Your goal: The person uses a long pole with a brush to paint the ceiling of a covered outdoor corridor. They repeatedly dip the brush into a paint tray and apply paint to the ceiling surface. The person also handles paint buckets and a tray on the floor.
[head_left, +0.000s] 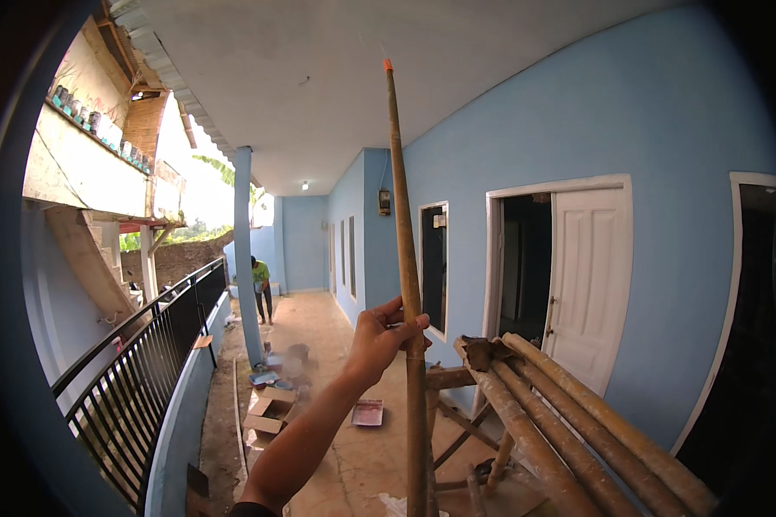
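Note:
My left hand (379,340) is closed around a long bamboo pole (404,215), its thumb across the near side and its fingers wrapped behind. The pole stands nearly upright. It narrows upward to a small orange tip (388,65) just below or against the grey-white ceiling (267,52); I cannot tell whether they touch. Downward, the pole runs out of the bottom of the picture. Just right of it lies a scaffold top of thick bamboo poles (569,431), with a dark lump at its near-left end. My right hand is not in view.
Light blue walls (672,103) with a white door (588,284) line the right. A black railing (138,370) and blue post (248,258) run along the left. A paint tray (368,413) and open cardboard box (270,409) are on the floor. A person (261,280) in green stands farther back.

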{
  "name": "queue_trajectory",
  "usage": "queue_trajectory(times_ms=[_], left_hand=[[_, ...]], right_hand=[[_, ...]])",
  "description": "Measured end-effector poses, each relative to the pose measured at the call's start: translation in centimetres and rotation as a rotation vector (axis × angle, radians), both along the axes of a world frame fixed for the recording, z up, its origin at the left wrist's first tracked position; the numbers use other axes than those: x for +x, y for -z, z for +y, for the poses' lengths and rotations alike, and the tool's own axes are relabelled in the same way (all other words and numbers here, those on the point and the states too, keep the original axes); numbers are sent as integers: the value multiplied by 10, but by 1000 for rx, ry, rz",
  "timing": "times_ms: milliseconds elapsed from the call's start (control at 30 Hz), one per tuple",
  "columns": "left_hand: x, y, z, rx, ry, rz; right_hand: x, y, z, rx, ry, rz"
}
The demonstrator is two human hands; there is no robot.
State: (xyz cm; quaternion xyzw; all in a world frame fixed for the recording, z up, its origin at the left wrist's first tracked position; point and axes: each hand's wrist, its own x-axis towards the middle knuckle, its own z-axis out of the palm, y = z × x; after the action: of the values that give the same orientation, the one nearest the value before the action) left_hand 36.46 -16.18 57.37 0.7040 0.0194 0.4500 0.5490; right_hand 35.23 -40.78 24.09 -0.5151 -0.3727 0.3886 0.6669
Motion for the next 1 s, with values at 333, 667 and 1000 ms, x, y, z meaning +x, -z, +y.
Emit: queue_trajectory(times_ms=[333,667,1000], left_hand=[[21,-74,74,63,-25,-10],[34,-72,14,46,-26,-1],[-5,-22,-180,82,-14,-19]], right_hand=[[5,-89,66,157,207,29],[34,-104,-8,6,201,-102],[4,-50,-193,-119,118,79]])
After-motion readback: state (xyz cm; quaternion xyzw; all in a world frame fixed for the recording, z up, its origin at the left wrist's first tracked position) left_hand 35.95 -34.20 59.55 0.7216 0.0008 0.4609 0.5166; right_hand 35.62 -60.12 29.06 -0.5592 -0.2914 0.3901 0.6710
